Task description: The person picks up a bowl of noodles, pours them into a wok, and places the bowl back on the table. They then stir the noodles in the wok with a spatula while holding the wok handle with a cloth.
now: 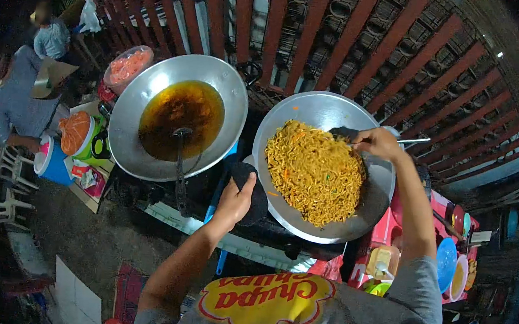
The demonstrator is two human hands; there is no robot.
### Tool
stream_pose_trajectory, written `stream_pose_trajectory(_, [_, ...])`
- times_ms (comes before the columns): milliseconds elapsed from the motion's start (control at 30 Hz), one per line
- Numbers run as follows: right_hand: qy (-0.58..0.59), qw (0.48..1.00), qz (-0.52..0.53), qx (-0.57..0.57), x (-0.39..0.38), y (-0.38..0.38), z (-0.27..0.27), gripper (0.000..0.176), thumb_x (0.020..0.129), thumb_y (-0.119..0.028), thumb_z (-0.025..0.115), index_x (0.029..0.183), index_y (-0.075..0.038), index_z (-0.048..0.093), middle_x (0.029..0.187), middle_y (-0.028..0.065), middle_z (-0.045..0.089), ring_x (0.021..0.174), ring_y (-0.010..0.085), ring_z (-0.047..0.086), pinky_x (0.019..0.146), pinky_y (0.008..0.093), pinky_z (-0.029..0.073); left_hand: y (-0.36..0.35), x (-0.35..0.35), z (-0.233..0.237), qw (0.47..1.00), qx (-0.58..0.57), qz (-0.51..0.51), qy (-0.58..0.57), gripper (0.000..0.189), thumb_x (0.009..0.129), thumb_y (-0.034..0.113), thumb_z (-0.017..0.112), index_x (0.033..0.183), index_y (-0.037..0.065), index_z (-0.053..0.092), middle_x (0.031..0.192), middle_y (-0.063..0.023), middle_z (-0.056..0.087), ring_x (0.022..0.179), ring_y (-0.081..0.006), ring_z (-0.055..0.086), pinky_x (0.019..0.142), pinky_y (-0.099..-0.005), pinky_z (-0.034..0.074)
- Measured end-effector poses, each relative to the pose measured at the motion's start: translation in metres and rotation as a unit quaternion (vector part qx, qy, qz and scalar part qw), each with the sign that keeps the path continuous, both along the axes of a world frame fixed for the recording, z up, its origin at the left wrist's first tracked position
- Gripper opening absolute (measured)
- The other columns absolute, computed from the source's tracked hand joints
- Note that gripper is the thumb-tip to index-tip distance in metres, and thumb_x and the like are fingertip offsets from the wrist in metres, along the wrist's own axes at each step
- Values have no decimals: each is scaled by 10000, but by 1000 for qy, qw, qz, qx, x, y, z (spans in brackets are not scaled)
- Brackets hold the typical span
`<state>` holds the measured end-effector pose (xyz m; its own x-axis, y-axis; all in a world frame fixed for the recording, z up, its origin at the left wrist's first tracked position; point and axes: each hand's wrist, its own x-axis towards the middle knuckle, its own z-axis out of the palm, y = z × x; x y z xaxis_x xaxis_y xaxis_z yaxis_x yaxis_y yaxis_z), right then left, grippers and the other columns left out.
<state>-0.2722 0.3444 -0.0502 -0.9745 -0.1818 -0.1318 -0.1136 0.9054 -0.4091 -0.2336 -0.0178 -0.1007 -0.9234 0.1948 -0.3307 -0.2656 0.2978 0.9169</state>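
My left hand is closed round a black cloth pad at the left rim of a large metal wok. Stir-fried noodles with orange and green bits fill much of this wok. At its upper right side, the fingers of my right hand are closed on what looks like a metal-handled cooking utensil. Its working end is hidden. A dark piece lies beside these fingertips; I cannot make out what it is.
A second wok holds brown oil and a metal ladle. Reddish slats stand behind both woks. Orange food fills a bowl on the left. Tubs and a blue lid are on the right. A person is at far left.
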Motion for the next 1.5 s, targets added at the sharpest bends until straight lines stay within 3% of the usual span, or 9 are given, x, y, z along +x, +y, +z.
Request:
stream_pose_trajectory(233, [191,948,43,251,49,-23,101,148,692,-260,621,785,-146,643,709,68,617,640,264,586,544,363,450,1,1,0,999,-37,16,-5,582,840,418,425,1197,-40,382,1187,-227,445,1126,-320,413,932,-331,310])
stream_pose_trajectory(367, [108,897,-39,428,44,-16,122,168,723,-299,555,772,-156,629,679,64,608,627,286,582,546,386,457,0,0,-12,999,-27,9,23,593,841,419,421,1204,-46,369,1187,-229,443,1131,-324,407,938,-332,305])
stream_pose_trajectory(467, [13,870,-29,492,26,26,74,168,715,-292,563,795,-161,630,709,77,611,660,280,589,570,381,459,2,2,-4,998,-38,19,37,597,843,421,415,1212,-44,358,1195,-230,435,1139,-331,395,944,-337,299])
stream_pose_trajectory(567, [18,965,-16,263,23,22,-8,152,709,-294,589,792,-180,646,770,89,619,734,262,601,650,374,471,3,4,-3,997,-64,19,26,593,844,420,414,1217,-38,352,1207,-231,422,1147,-336,384,948,-343,296])
stream_pose_trajectory(700, [-12,1000,-4,8,20,6,-25,149,709,-275,603,790,-156,640,810,79,625,748,254,597,662,354,462,0,-2,-14,999,-31,5,33,599,842,430,415,1214,-37,356,1216,-230,412,1151,-334,379,950,-347,293])
stream_pose_trajectory(1033, [121,936,-20,330,53,-35,123,134,678,-210,614,774,-122,646,685,89,611,633,266,589,569,362,457,0,1,11,995,-95,-11,-8,612,835,448,414,1215,-29,356,1198,-240,423,1139,-340,390,944,-355,301])
stream_pose_trajectory(1233, [20,895,-53,442,-12,28,45,215,684,-350,608,806,-175,636,782,87,623,723,262,599,609,387,477,-2,-2,-10,998,-52,-14,28,648,828,464,411,1218,-48,336,1180,-255,432,1123,-367,395,939,-356,307])
stream_pose_trajectory(1367, [-53,995,18,81,-22,-11,-32,192,727,-271,615,859,-135,647,803,67,637,751,227,601,685,336,457,0,0,-4,993,-121,-1,-9,674,825,481,403,1230,-51,317,1180,-264,427,1127,-373,388,941,-358,306])
stream_pose_trajectory(1500, [-47,998,5,-51,-8,-1,-13,127,689,-214,665,789,-138,650,747,45,638,692,173,603,611,291,442,-5,-4,-27,998,-46,-26,27,705,818,506,396,1242,-48,301,1186,-268,418,1134,-372,380,945,-357,302])
